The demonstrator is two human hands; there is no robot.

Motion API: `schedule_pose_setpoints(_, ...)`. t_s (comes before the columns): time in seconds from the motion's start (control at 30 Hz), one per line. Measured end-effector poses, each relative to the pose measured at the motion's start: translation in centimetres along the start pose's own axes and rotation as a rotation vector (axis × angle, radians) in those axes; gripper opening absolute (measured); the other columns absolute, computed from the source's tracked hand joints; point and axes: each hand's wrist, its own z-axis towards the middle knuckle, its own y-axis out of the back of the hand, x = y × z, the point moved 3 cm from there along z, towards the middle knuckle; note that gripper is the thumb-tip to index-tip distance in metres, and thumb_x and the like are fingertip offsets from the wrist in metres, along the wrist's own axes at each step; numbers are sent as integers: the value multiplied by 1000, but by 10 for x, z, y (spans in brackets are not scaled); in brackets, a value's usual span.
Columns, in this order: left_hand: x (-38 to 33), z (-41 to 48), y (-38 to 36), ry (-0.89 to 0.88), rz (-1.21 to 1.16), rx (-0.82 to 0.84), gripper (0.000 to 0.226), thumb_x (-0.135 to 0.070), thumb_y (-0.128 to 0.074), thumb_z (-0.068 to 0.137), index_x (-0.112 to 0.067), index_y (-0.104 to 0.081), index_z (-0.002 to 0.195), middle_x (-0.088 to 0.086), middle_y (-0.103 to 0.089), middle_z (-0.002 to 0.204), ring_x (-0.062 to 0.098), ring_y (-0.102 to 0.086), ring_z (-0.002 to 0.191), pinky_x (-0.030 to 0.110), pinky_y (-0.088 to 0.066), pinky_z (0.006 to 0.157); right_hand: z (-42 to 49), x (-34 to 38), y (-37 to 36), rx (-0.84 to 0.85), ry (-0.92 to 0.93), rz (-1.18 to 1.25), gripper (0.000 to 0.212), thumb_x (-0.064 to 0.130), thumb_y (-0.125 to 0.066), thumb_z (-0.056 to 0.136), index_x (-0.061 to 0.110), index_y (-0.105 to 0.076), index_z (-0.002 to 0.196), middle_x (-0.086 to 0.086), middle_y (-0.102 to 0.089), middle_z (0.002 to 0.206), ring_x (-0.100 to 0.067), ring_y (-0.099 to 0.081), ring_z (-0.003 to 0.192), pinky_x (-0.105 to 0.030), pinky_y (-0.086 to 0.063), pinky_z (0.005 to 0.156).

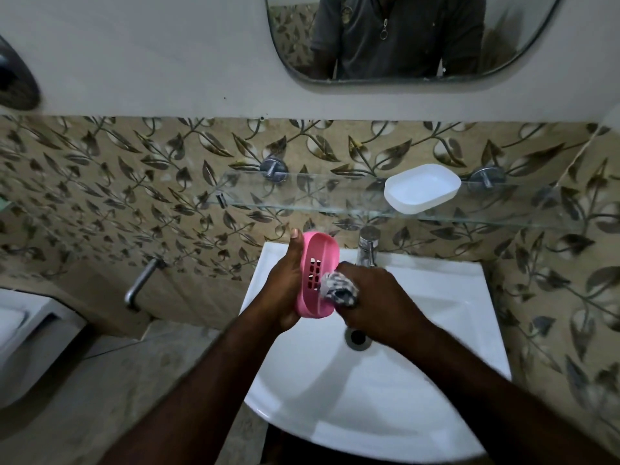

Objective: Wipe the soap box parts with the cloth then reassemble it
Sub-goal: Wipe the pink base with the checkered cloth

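Over the basin [436, 290], we hold the soap box's pink slotted tray [317, 260] on edge in the left hand [285, 290], fingers clamped round its back and thumb lying up along the rim. The right hand [375, 297] is bunched tight round the patterned cloth [339, 290] and presses it against the tray's lower end.

The tray's long axis runs up and away from us, and its hollow, slotted face is turned right, toward the cloth. To wipe it well, we judge the cloth should travel along that axis, into the slots and the rim's curve, with the left grip bracing each stroke.

The box's white half [421, 187] lies hollow side up on the glass shelf [302, 193] above the tap [367, 246], awaiting reassembly.
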Motion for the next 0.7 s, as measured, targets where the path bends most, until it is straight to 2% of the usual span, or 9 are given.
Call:
schedule_pose_setpoints(0.07, 5, 1, 1, 26, -47, 24, 81, -74, -33, 89, -9, -55, 134, 22, -62, 130, 36, -59, 121, 52, -44, 104, 10, -3, 8, -170, -190, 285, 16, 9, -73, 75, 17, -62, 82, 2, -70, 73, -11, -67, 68, -22, -48, 56)
schedule_pose_setpoints(0.1, 9, 2, 2, 38, -75, 32, 80, -74, -32, 89, -11, -58, 132, 20, -62, 131, 36, -57, 123, 53, -43, 106, 13, -4, 11, -223, -200, 357, 18, 9, -75, 74, 19, -63, 84, 4, -70, 77, -9, -67, 72, -21, -50, 60)
schedule_pose_setpoints(0.17, 12, 4, 4, 65, -117, 52, 80, -76, -31, 88, -13, -66, 123, 17, -65, 128, 33, -61, 120, 49, -52, 96, 17, 1, 10, -174, -130, 407, 28, 10, -77, 69, 23, -64, 90, 4, -68, 85, -7, -65, 78, -19, -50, 67)
schedule_pose_setpoints(0.27, 13, 3, 1, 139, -157, 30, 88, -79, -33, 83, -4, -71, 111, 21, -71, 113, 32, -70, 102, 40, -59, 76, 8, 15, -7, -27, 12, 312, 32, 15, -76, 66, 18, -68, 97, 1, -67, 92, -7, -63, 82, -16, -48, 73)
schedule_pose_setpoints(0.37, 14, 5, 1, 156, -177, -10, 82, -75, -39, 83, -3, -69, 105, 19, -76, 94, 27, -75, 84, 32, -59, 65, 3, 21, -13, -80, 142, 198, 31, 24, -68, 74, 10, -68, 101, -3, -68, 97, -11, -62, 88, -17, -46, 79)
schedule_pose_setpoints(0.47, 12, 4, -6, 136, -167, 46, 72, -67, -37, 89, -11, -79, 75, 9, -76, 73, 19, -74, 67, 25, -57, 55, 10, 21, -11, -154, 198, 118, 30, 21, -71, 72, 7, -67, 99, -5, -67, 98, -17, -62, 89, -23, -49, 79)
schedule_pose_setpoints(0.57, 13, 5, -13, 82, -184, 64, 67, -55, -34, 99, -15, -80, 71, 1, -76, 74, 11, -73, 71, 20, -55, 62, 19, 15, -7, -221, 142, 28, 32, 11, -76, 67, 3, -68, 98, -10, -67, 96, -26, -64, 87, -32, -51, 78)
schedule_pose_setpoints(0.63, 15, 3, -17, 23, -96, 18, 57, -54, -36, 100, -19, -80, 85, 0, -77, 90, 12, -73, 85, 27, -55, 75, 24, 9, -3, -277, 10, -2, 25, 13, -75, 70, 6, -67, 93, -10, -64, 91, -28, -64, 80, -34, -51, 68)
schedule_pose_setpoints(0.7, 13, 0, -19, -46, 79, -59, 57, -61, -35, 97, -21, -75, 105, 5, -76, 105, 21, -71, 99, 40, -54, 88, 27, -1, -2, -320, -165, 1, 15, 16, -73, 76, 9, -67, 88, -8, -65, 87, -27, -64, 78, -34, -51, 66)
